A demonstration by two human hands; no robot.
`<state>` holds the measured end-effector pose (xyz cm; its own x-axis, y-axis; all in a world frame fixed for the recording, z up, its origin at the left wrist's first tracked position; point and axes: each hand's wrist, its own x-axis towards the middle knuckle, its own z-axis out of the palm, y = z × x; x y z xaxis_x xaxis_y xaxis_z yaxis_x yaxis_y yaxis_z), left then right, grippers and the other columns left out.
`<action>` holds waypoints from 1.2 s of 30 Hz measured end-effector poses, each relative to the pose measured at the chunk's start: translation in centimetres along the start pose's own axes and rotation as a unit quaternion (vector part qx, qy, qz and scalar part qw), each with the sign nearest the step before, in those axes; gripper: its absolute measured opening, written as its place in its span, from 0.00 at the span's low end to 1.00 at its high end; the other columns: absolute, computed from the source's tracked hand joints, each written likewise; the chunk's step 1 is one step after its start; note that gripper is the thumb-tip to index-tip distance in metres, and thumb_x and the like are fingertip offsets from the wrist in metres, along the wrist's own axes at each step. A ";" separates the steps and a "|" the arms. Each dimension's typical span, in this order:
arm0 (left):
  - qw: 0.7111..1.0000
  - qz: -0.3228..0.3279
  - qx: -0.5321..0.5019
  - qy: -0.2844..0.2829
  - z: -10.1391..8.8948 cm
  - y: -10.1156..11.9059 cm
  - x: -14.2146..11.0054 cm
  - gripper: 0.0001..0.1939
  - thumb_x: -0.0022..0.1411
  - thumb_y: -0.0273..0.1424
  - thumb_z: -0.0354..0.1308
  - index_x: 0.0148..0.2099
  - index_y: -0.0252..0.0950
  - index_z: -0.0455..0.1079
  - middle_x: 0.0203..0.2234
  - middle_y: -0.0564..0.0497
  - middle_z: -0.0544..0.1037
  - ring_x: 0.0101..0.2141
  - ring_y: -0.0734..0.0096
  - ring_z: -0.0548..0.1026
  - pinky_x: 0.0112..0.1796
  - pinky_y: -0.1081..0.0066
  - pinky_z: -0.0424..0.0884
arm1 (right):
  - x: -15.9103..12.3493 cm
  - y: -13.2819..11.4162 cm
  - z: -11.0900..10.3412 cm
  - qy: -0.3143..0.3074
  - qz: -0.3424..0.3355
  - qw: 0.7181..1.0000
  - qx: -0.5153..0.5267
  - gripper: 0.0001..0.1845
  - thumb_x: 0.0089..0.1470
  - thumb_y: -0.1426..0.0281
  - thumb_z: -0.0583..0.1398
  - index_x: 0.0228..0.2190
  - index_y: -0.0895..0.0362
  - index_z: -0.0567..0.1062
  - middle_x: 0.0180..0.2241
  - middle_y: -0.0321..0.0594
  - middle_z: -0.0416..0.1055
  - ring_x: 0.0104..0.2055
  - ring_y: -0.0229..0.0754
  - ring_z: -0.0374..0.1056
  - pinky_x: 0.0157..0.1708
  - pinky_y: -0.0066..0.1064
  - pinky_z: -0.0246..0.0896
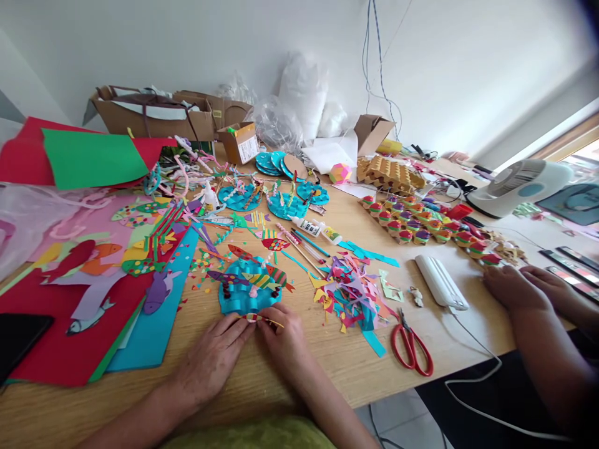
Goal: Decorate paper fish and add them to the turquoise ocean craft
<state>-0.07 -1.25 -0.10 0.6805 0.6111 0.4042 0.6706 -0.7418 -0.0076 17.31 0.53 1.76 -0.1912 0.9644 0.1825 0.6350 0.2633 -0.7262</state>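
Note:
Close to the table's front edge, my left hand (211, 349) and my right hand (286, 342) meet with their fingers closed on a small paper fish (253, 317). Only a narrow strip of the fish shows between the fingertips. Just beyond it lies a wavy blue base (229, 304), partly covered by my fingers. Above that base stand several colourful paper fish, among them a striped one (258, 280) and a purple one (224, 278). A red dotted paper fish (274, 244) lies farther back.
Right of my hands are a pile of paper scraps (350, 284), red-handled scissors (412, 349) and a white power bank (440, 282) with a cable. Glue bottles (306, 226) lie behind. Coloured sheets (70, 337) cover the left. Another person's hands (517, 290) rest by painted egg cartons (407, 219).

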 end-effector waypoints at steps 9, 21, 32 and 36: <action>1.000 -0.012 -0.013 -0.010 0.0 0.1 0.2 0.19 0.66 0.21 0.38 0.50 0.30 0.68 0.42 0.44 0.76 0.43 0.60 0.71 0.43 0.61 0.70 | 0.0 -0.1 0.1 0.000 -0.019 1.000 0.024 0.08 0.48 0.80 0.60 0.27 0.58 0.78 0.26 0.40 0.72 0.29 0.39 0.68 0.29 0.25 0.61; 0.999 -0.026 -0.015 -0.026 1.0 -0.1 -0.8 0.20 0.64 0.21 0.40 0.54 0.34 0.65 0.48 0.46 0.73 0.49 0.61 0.68 0.48 0.61 0.69 | 0.3 -0.1 0.2 -0.005 -0.019 1.000 0.013 0.07 0.48 0.81 0.61 0.26 0.58 0.77 0.26 0.39 0.72 0.29 0.38 0.68 0.29 0.24 0.60; 0.994 -0.029 -0.090 -0.049 0.4 -0.6 -1.6 0.20 0.66 0.23 0.42 0.58 0.36 0.61 0.50 0.45 0.70 0.52 0.61 0.66 0.52 0.59 0.68 | 0.4 -0.1 0.2 -0.008 -0.011 1.000 -0.006 0.08 0.49 0.78 0.59 0.22 0.57 0.74 0.24 0.37 0.70 0.27 0.36 0.66 0.28 0.24 0.58; 0.990 -0.028 -0.133 -0.047 -0.1 -1.0 -1.8 0.23 0.65 0.21 0.42 0.60 0.38 0.59 0.53 0.47 0.68 0.54 0.63 0.65 0.53 0.61 0.66 | 0.3 -0.1 0.1 -0.007 -0.002 1.000 -0.016 0.08 0.50 0.77 0.58 0.22 0.57 0.75 0.25 0.38 0.72 0.29 0.37 0.67 0.29 0.24 0.59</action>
<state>-2.01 -1.66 -0.68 0.6769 0.6673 0.3107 0.6150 -0.7447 0.2593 17.12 0.78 1.82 -0.2051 0.9628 0.1756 0.6573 0.2685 -0.7042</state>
